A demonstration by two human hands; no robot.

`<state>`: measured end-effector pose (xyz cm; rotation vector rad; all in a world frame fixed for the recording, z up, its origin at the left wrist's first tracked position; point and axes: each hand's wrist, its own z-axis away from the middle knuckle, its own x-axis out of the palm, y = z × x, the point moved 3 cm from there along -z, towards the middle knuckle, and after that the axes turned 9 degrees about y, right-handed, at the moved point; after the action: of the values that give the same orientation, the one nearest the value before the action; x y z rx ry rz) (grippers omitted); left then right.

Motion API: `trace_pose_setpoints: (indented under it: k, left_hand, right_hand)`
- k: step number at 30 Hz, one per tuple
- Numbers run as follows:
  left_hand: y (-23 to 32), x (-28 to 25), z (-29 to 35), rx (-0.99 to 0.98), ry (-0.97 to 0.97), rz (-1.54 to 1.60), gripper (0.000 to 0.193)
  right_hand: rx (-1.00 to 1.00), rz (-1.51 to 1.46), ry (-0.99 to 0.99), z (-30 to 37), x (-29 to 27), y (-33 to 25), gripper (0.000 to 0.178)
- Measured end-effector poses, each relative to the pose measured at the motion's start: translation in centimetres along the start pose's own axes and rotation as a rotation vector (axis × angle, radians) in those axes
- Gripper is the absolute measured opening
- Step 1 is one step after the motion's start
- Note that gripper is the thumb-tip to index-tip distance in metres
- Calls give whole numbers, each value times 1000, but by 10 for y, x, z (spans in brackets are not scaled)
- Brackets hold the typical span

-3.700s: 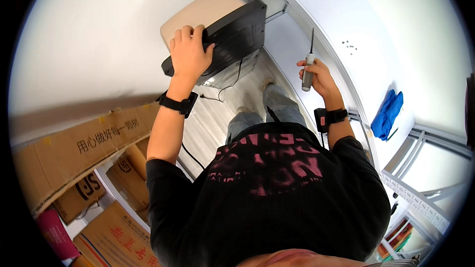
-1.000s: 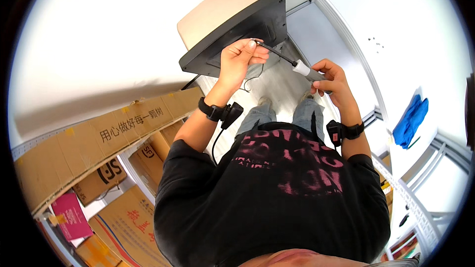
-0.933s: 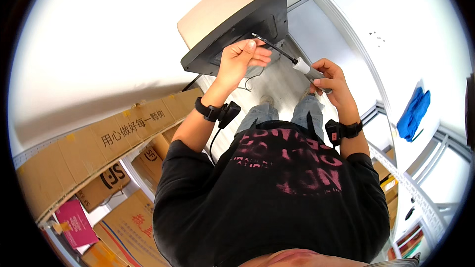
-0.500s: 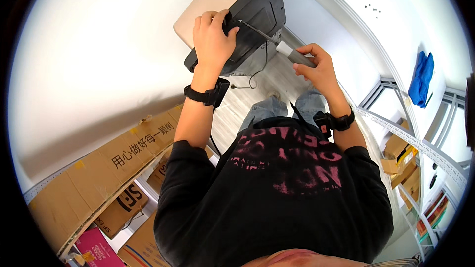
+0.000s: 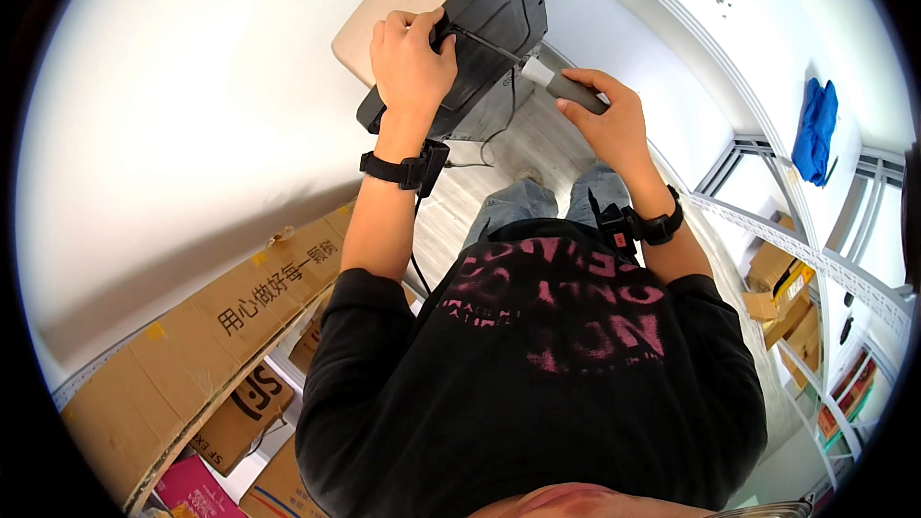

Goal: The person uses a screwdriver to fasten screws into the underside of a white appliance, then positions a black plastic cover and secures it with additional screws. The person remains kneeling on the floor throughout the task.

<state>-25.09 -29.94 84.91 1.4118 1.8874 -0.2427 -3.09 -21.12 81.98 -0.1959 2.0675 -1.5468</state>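
A black plastic panel (image 5: 480, 48) stands tilted at the top, with a pale beige block (image 5: 403, 0) behind it. My left hand (image 5: 414, 67) is curled over the panel's near left side, with thumb and index finger around a dark part beside the screwdriver's tip. My right hand (image 5: 609, 120) is closed round the grey handle of a screwdriver (image 5: 574, 92) with a white collar. Its long thin shaft slants up left to the panel beside my left thumb. The tip itself is hard to make out.
A cable (image 5: 511, 120) hangs below the panel towards the floor. Several screws (image 5: 715, 5) lie on the white surface at the upper right, near a blue cloth-like item (image 5: 815, 131). Cardboard boxes (image 5: 245, 417) fill a shelf at lower left; more boxes (image 5: 789, 288) sit on the right-hand racks.
The screwdriver and my right hand have moved up and left, bringing the tip in beside my left thumb. My left hand still holds the panel, and the whole view has shifted slightly.
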Motion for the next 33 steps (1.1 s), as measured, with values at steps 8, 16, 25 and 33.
trace_pose_setpoints:
  k: [8, 16, 25, 33]
  left_hand:
    - [-8, 6, 2, -7, 1, -1, 31]
    - [-4, 4, 1, -11, 12, 5, 29]
    - [-1, 2, -1, -56, -12, -24, 28]
    - [-4, 5, 1, -23, 16, -23, 28]
  right_hand:
    - [102, -8, 24, 0, 2, -11, 41]
    - [206, -134, 122, 18, 5, -19, 36]
    - [-60, -36, 242, 18, 5, -12, 29]
    - [394, -187, -8, 16, 3, 3, 46]
